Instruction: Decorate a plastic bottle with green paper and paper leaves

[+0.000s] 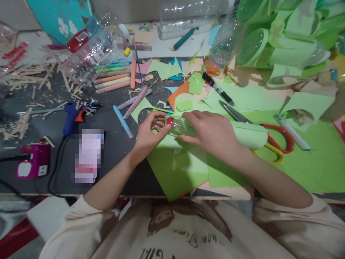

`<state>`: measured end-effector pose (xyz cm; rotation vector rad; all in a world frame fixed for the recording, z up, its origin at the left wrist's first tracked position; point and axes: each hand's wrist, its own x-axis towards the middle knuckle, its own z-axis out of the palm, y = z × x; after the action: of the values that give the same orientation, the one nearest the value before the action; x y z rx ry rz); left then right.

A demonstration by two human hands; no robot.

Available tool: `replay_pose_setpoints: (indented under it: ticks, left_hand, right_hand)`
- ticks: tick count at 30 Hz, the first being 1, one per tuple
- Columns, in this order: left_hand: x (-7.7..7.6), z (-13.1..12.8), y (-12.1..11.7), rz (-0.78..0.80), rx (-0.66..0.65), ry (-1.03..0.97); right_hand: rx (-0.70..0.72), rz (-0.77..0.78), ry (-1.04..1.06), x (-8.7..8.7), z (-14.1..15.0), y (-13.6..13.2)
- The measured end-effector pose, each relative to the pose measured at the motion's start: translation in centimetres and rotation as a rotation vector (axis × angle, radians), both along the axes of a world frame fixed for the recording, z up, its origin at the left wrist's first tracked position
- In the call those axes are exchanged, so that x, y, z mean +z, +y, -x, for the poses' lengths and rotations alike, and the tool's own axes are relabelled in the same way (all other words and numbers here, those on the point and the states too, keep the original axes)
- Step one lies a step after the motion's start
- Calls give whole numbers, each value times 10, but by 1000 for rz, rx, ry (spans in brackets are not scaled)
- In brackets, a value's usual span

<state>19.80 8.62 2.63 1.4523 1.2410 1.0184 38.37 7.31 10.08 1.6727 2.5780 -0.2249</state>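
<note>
Across a cluttered dark worktable [115,142], viewed from the wearer's head, I look down past two bare forearms at the near edge. The next largest thing is a bright green sheet [176,180], spread beneath the hands and off to the right. Above it, a clear plastic bottle [184,127] lies on its side in front of the wearer's chest. Its long axis runs roughly left to right, the neck end pointing left; a pale green paper sleeve [250,135] beyond the right wrist appears to wrap its body, though the hand hides the join. Scissors [237,113] with red and yellow handles lie partly behind that sleeve. Well apart on the left rests a blue glue gun [70,117].

The right hand [212,129] is closed over the bottle from above, thumb on the near side, fingers on the far side. The smaller-looking left hand [151,131] is curled narrow at the neck end, its thumb tip against the red cap [169,121]; I cannot tell whether it pinches. The relation I judge decisive is this: the cap sits nearest the left hand, the body under the right.
</note>
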Motion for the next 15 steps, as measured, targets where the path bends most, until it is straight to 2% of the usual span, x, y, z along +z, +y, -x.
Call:
replay_pose_setpoints:
  ticks: [9, 15]
  left_hand:
    - [3, 2, 2, -16, -21, -20]
    - [-4, 7, 2, 82, 15, -34]
  right_hand:
    - [-48, 39, -25, 0, 2, -1]
    - [-97, 13, -15, 4, -3, -2]
